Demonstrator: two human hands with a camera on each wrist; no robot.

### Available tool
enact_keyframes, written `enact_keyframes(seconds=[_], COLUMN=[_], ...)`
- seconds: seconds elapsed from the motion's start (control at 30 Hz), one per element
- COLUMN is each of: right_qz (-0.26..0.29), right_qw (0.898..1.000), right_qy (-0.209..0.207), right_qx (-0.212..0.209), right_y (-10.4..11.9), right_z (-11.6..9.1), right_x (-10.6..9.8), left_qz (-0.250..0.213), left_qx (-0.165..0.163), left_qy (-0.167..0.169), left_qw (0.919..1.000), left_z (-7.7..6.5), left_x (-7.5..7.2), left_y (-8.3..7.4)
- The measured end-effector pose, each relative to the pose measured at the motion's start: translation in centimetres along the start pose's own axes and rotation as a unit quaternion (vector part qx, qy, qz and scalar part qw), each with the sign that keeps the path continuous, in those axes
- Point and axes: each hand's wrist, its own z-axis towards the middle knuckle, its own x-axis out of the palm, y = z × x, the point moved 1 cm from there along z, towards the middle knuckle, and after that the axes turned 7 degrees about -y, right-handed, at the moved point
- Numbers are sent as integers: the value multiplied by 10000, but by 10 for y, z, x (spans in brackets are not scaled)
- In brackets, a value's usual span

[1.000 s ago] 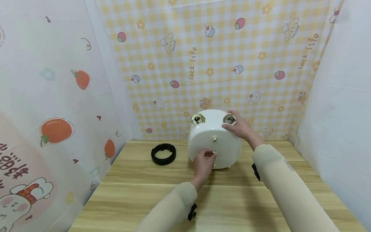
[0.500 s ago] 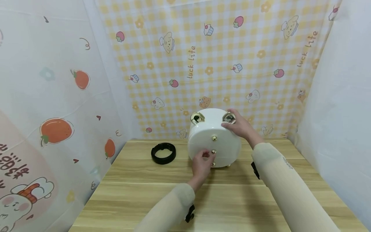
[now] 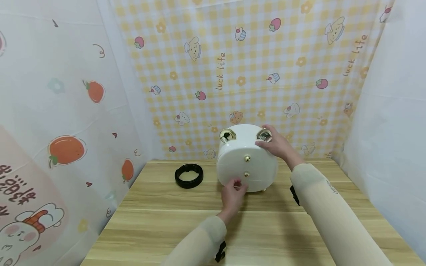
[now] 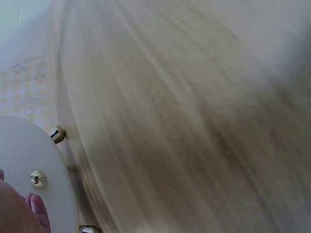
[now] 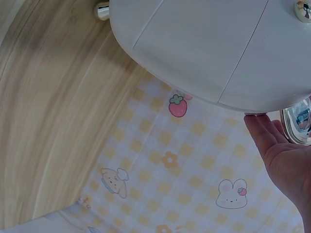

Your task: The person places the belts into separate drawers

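Note:
A white rounded drawer box (image 3: 233, 166) stands on the table, its front bearing gold knobs one above another. Two gold bell-shaped pieces sit on top, the left gold bell (image 3: 227, 135) uncovered. My right hand (image 3: 276, 143) holds the box's upper right, thumb in front of the right gold bell (image 5: 297, 119) and fingers behind it. At the lower front, my left hand (image 3: 233, 195) has its bent fingers right at the lowest knob (image 4: 38, 179). That knob shows whole between the fingertips in the left wrist view. Above it, the middle knob (image 3: 246, 174) is free of the hand.
A black ring-shaped object (image 3: 188, 184) lies on the wooden table (image 3: 159, 221) left of the box. Patterned cloth (image 3: 239, 59) hangs close behind, with more cloth at both sides. Short gold feet (image 4: 57, 134) hold the box up.
My left hand has moved down from the middle knob to the lowest one. The right hand keeps its hold, and the box stays in place.

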Motion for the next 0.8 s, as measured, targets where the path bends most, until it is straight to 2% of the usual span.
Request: enact_keyframes(seconds=[0.5,0.8], right_qz=[-2,93], right_qw=[10000,10000], right_qy=[11,32], right_qx=[4,-14], right_y=[-6,-4], right_z=[3,3], right_x=[-3,0], left_qz=[446,426], left_qx=[-59,-82], left_qy=[-41,-163], left_qw=[9990,9989], left_z=[-3,-6], left_x=[6,13], left_y=[16,27])
